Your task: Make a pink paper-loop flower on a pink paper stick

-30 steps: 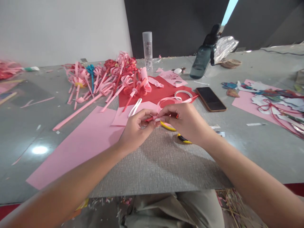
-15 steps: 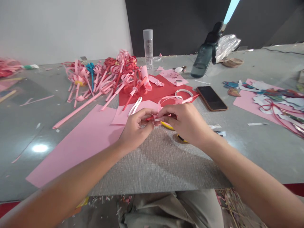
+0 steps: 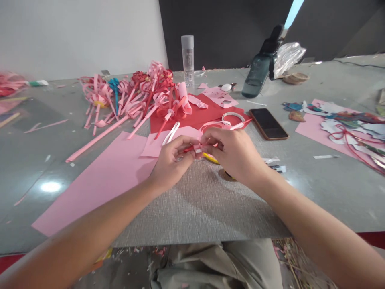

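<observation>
Bringing both sets of fingertips to one small piece, the person has the left hand (image 3: 174, 160) and right hand (image 3: 234, 154) almost meeting, to the left of the phone (image 3: 268, 124) and a little nearer the body. Each grip is clamped on that paper piece (image 3: 197, 147), a narrow red and pink bit with a white patch; its far end is hidden by fingers. Just under the right hand curves a smooth yellow thing (image 3: 210, 157), mostly covered.

Left of the phone lies a flat red sheet (image 3: 216, 111), with a pale coiled strip (image 3: 233, 117) over it, and beyond the hands a folded white strip (image 3: 171, 133). Farther left, paper blossoms (image 3: 140, 86) are heaped, curled loops on thin rolled stems; one long pink tube (image 3: 99, 138) sticks out toward a smooth pink sheet (image 3: 99, 180). The grey worktop (image 3: 180, 212) has a woven-looking grain near the body.

Beyond the phone, a teal see-through bottle (image 3: 257, 76) with a black top leans; liquid seems to sit low in it. Crinkled clear plastic (image 3: 290, 58) is beside it. Farther left of the phone stands a slim clear bottle (image 3: 188, 66) with a grey cap; I can't tell its contents.
</observation>
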Demonstrator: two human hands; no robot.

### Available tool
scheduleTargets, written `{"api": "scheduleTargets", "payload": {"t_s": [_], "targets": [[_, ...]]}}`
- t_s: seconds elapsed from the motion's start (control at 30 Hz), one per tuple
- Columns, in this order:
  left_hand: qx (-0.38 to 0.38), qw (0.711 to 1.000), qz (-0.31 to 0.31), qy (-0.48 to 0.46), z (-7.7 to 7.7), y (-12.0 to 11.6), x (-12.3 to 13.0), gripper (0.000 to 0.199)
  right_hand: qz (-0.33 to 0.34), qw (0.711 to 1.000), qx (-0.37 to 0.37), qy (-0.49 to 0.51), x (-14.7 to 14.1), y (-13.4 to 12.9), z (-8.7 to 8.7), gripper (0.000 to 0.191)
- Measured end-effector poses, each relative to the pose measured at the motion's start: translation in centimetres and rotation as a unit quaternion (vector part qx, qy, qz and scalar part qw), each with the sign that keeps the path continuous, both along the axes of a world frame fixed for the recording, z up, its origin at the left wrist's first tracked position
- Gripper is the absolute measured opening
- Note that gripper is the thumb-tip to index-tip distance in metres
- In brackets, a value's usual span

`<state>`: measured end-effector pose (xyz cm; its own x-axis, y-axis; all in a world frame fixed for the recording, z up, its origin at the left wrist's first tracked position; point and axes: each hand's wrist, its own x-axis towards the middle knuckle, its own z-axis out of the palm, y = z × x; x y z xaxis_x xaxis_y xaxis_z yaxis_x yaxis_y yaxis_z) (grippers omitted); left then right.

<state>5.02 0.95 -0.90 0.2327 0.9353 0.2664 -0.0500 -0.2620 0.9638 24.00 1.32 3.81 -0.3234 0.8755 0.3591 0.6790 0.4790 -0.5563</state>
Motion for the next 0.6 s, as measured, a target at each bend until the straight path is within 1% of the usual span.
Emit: {"api": "scheduleTargets", "payload": {"t_s": [0.27,0.43,0.6], "targets": [[0.014,1.000,0.008,0.024,-0.05,0.00,-0.09,0.011,-0.024,1.000,-0.012,0.000,-0.22,-0.15,-0.10,0.012],[0.011,1.000,0.010,0.021,0.05,-0.02,-0.09,0.013,-0.001,0.999,-0.018,0.032,-0.14,-0.06,-0.20,0.011],[0.015,0.999,0.008,0.028,0.10,-0.05,-0.10,0.013,0.017,0.996,-0.049,0.072,0.15,0.02,0.09,0.014]]}}
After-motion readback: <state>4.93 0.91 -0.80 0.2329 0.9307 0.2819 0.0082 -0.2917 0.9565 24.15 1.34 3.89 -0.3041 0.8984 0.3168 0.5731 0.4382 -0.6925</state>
